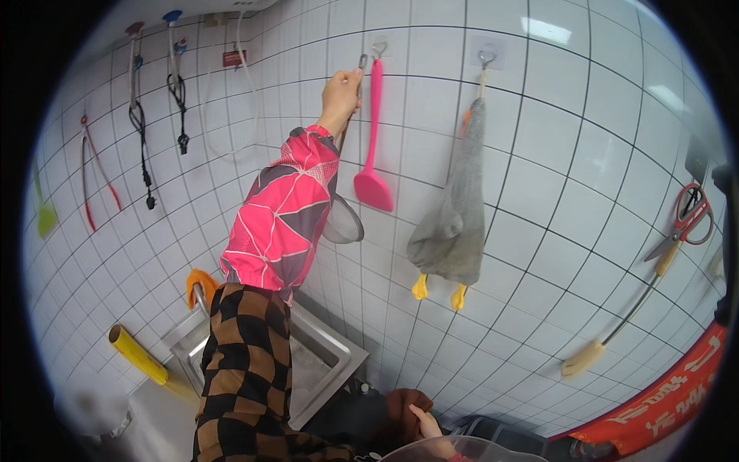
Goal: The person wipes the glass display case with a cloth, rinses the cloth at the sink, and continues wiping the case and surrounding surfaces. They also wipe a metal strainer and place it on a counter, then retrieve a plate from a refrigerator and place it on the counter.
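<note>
My left hand (342, 95), in a pink and grey sleeve cover, is raised to the tiled wall and closed around the handle of a mesh strainer (345, 222). The forearm hides part of the strainer. Just right of it a pink spatula (374, 187) hangs from a wall hook (379, 48). The strainer's handle end is close to that hook; contact cannot be told. Low in the view, my right hand (426, 423) has its fingers against a brown cloth (407, 404); the grip is partly hidden. A clear, rounded plastic thing (462, 447) covers part of the right forearm.
A grey cloth (462, 219) hangs right of the spatula. Farther right are red-handled scissors (690, 216) and a long-handled brush (583, 358). Below left stand a metal sink (329, 352) and a yellow roll (138, 355). Tongs (86, 167) and black cords (141, 156) hang at left.
</note>
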`<state>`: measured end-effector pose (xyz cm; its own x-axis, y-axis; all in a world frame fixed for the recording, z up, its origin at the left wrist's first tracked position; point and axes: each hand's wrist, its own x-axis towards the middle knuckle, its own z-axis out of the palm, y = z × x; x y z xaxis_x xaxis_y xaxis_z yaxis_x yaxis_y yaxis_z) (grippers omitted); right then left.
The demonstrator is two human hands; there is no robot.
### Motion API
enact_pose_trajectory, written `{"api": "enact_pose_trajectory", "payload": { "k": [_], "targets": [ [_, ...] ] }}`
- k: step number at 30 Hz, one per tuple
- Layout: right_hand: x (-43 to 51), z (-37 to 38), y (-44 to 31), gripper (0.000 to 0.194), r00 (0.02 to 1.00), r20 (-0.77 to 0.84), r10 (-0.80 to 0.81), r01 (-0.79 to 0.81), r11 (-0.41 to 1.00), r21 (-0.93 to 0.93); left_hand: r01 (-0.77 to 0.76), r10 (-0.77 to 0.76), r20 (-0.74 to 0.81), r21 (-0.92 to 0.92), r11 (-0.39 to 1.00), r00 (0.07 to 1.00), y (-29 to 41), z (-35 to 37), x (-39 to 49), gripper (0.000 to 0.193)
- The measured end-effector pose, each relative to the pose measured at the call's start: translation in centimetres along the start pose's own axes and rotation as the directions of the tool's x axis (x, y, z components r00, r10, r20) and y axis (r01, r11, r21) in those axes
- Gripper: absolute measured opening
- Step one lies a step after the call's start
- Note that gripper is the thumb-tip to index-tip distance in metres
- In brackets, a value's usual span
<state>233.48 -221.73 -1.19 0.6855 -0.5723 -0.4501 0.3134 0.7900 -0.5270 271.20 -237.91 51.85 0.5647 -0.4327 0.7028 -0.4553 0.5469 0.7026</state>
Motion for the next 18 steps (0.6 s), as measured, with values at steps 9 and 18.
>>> {"api": "enact_pose_trajectory", "payload": {
  "k": [9,18],
  "targets": [
    [2.1,-0.1,-1.4,0.033,0.994,-0.077,0.075,-0.067,0.992,0.105,-0.043,0.035,0.056,0.146,0.988,0.998,-1.8,1.2,1.2,0.030],
    [3.4,2.3,-1.6,0.042,0.997,-0.008,0.079,-0.079,0.996,0.030,-0.158,0.160,-0.027,0.084,0.984,0.987,-1.3,0.9,2.3,0.033]
  ]
}}
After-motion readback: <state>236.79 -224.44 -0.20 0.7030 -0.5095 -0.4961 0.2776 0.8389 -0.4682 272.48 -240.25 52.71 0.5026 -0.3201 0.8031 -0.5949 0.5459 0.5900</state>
